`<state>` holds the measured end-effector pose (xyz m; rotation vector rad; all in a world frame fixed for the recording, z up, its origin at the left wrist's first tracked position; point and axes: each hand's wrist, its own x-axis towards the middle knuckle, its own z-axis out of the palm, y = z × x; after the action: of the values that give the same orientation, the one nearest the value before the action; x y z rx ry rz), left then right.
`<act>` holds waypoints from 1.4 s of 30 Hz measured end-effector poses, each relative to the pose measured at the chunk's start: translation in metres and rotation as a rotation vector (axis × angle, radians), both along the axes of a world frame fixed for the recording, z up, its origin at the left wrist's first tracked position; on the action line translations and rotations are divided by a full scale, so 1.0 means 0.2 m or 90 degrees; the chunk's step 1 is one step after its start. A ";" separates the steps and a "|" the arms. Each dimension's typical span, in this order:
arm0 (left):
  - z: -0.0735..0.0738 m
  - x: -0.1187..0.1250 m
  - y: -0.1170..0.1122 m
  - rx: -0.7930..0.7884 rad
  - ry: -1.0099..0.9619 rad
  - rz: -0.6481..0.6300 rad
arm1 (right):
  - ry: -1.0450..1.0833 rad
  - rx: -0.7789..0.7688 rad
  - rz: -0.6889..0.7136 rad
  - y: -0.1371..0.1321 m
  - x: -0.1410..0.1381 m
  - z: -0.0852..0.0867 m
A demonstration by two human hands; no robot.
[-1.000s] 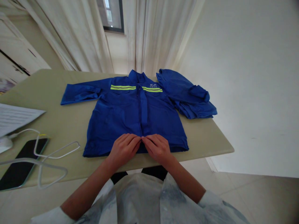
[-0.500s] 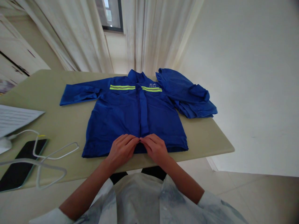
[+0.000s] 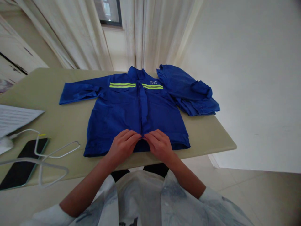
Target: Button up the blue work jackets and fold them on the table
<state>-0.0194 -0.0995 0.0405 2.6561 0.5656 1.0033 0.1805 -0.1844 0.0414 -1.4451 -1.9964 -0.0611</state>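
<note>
A blue work jacket (image 3: 117,110) with yellow-green reflective stripes across the chest lies front up, its collar away from me and its hem near the table edge. My left hand (image 3: 124,145) pinches the bottom of the front opening from the left side. Facing it, my right hand (image 3: 160,145) pinches the opposite front edge, the fingertips of both hands nearly touching. What exactly sits between the fingertips, fabric or zipper end, is too small to make out. One sleeve (image 3: 78,92) stretches out to the left.
Folded blue cloth (image 3: 197,105) lies at the right, partly under the other sleeve. On the left are a phone (image 3: 23,163), a looped white cable (image 3: 58,155) and a printed sheet (image 3: 18,119). Beyond the pale green table (image 3: 211,135) hang curtains (image 3: 155,34); a wall rises at the right.
Both hands keep their pinch at the jacket's bottom front and have shifted very slightly, lifting the edges a little. The whole view has tilted a little.
</note>
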 end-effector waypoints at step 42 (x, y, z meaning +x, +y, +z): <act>-0.10 0.02 0.07 -0.116 0.203 -0.030 | -0.222 -0.269 0.099 -0.12 -0.06 -0.08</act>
<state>-0.0148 -0.0847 0.0212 2.6625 0.6217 0.4902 0.1687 -0.2086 0.0246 -1.6127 -2.5151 0.2026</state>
